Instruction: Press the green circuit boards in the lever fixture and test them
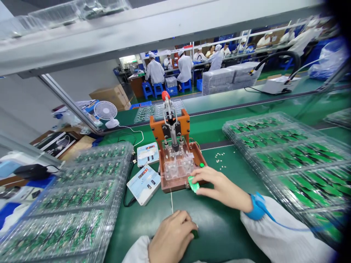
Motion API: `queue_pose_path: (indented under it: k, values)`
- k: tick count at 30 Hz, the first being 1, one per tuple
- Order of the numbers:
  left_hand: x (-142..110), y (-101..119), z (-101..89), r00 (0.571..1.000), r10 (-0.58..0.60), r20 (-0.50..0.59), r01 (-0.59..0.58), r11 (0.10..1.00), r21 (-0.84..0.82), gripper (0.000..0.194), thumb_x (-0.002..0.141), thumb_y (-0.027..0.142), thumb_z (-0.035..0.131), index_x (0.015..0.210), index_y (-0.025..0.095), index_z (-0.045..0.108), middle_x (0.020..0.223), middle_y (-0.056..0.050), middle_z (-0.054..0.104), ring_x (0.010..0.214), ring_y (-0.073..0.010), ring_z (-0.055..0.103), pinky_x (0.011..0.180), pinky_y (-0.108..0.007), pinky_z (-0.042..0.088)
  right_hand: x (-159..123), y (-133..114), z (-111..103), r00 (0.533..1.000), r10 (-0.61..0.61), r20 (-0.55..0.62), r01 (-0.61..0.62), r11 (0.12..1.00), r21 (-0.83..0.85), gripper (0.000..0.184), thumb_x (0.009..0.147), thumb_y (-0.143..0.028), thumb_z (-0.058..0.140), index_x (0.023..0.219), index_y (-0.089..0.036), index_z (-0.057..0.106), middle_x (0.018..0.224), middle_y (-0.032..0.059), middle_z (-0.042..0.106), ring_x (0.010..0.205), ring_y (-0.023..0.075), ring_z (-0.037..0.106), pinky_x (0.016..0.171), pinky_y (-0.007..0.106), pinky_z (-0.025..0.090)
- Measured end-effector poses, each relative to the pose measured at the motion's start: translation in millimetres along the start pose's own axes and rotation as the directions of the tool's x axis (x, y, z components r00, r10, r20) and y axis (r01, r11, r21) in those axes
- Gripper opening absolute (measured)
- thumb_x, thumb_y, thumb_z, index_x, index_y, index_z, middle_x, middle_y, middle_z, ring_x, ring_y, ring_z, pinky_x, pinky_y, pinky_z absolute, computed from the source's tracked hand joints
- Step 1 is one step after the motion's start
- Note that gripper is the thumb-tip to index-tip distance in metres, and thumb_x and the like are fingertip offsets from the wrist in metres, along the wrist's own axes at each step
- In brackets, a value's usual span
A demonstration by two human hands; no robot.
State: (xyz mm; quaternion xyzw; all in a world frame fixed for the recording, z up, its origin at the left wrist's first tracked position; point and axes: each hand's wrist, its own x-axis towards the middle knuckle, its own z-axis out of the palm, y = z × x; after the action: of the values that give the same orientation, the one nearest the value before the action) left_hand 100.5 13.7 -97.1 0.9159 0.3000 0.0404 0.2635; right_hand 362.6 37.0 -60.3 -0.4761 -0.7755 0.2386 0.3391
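Between the thumb and fingers of my right hand (216, 186) is a small green circuit board (194, 184), held at the front right corner of a test fixture. My left hand (174, 235) is closed near the table's front edge; a second green board (195, 233) pokes out past its fingers. The test fixture (172, 146) has an orange frame, a brown base and a red-tipped toggle clamp standing upright. Clear plastic blocks (179, 166) sit in its base, and a green button (202, 165) is at its right. A blue wrist strap (257, 206) circles my right wrist.
Two boxes with red digits, an upper meter (148, 154) and a lower meter (144, 184), lie left of the fixture. Clear trays of boards stand at left (117, 190) and right (248, 175). Small pale bits (219, 159) are scattered nearby. A shelf (153, 29) crosses overhead.
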Motion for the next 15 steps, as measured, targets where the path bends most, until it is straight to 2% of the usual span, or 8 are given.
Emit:
queue_pose_path:
  k: [2, 4, 6, 9, 12, 15]
  values:
    - [-2, -1, 0.1, 1.0, -0.022, -0.007, 0.022, 0.999, -0.03, 0.022, 0.088, 0.007, 0.072, 0.101, 0.023, 0.066, 0.103, -0.001, 0.069, 0.097, -0.022, 0.067, 0.085, -0.032, 0.053, 18, 12, 3, 0.991, -0.049, -0.126, 0.043, 0.998, -0.05, 0.013, 0.095, -0.032, 0.073, 0.106, -0.025, 0.072, 0.121, 0.0072, 0.073, 0.118, 0.0243, 0.066, 0.104, 0.041, 0.053]
    - [-4, -2, -0.3, 0.999, -0.038, -0.029, 0.037, 0.999, -0.032, 0.014, 0.091, 0.011, 0.069, 0.099, 0.022, 0.065, 0.097, 0.0, 0.07, 0.093, -0.0225, 0.067, 0.083, -0.033, 0.053, 33, 25, 8, 0.977, -0.078, -0.196, 0.061, 0.994, -0.09, 0.013, 0.094, -0.032, 0.074, 0.105, -0.024, 0.072, 0.116, 0.0081, 0.075, 0.115, 0.0262, 0.066, 0.103, 0.045, 0.053]
    - [-7, -2, -1.6, 0.997, -0.039, -0.071, 0.038, 0.999, -0.025, 0.017, 0.092, 0.012, 0.068, 0.106, 0.023, 0.065, 0.094, 0.0, 0.07, 0.088, -0.022, 0.068, 0.08, -0.033, 0.053, 43, 34, 13, 0.974, -0.092, -0.205, 0.072, 0.992, -0.102, 0.015, 0.093, -0.031, 0.076, 0.106, -0.024, 0.073, 0.115, 0.0081, 0.076, 0.114, 0.027, 0.066, 0.104, 0.047, 0.053]
    - [-9, -2, -7.8, 0.984, 0.035, -0.176, -0.038, 0.999, -0.014, 0.028, 0.096, 0.012, 0.061, 0.12, 0.026, 0.063, 0.095, 0.0, 0.07, 0.083, -0.0207, 0.067, 0.076, -0.032, 0.052, 49, 41, 16, 0.974, -0.116, -0.196, 0.095, 0.989, -0.115, 0.018, 0.091, -0.031, 0.078, 0.107, -0.024, 0.073, 0.116, 0.0073, 0.076, 0.114, 0.027, 0.066, 0.104, 0.047, 0.053]
    - [-7, -5, -22.3, 0.94, 0.073, -0.332, -0.092, 0.995, -0.04, 0.019, 0.103, 0.018, 0.053, 0.114, 0.026, 0.066, 0.095, 0.0, 0.071, 0.084, -0.0187, 0.066, 0.076, -0.03, 0.051, 48, 41, 17, 0.975, -0.136, -0.177, 0.114, 0.985, -0.128, 0.017, 0.092, -0.031, 0.077, 0.107, -0.025, 0.073, 0.118, 0.0068, 0.076, 0.117, 0.027, 0.065, 0.106, 0.048, 0.051]
    - [4, -13, -45.2, 0.849, -0.051, -0.525, -0.024, 0.991, -0.134, 0.013, 0.102, 0.025, 0.059, 0.107, 0.025, 0.071, 0.094, 0.001, 0.074, 0.085, -0.0165, 0.067, 0.078, -0.027, 0.05, 45, 39, 19, 0.975, -0.141, -0.169, 0.118, 0.983, -0.142, 0.014, 0.093, -0.029, 0.074, 0.106, -0.026, 0.072, 0.121, 0.0068, 0.075, 0.12, 0.0278, 0.063, 0.107, 0.051, 0.049]
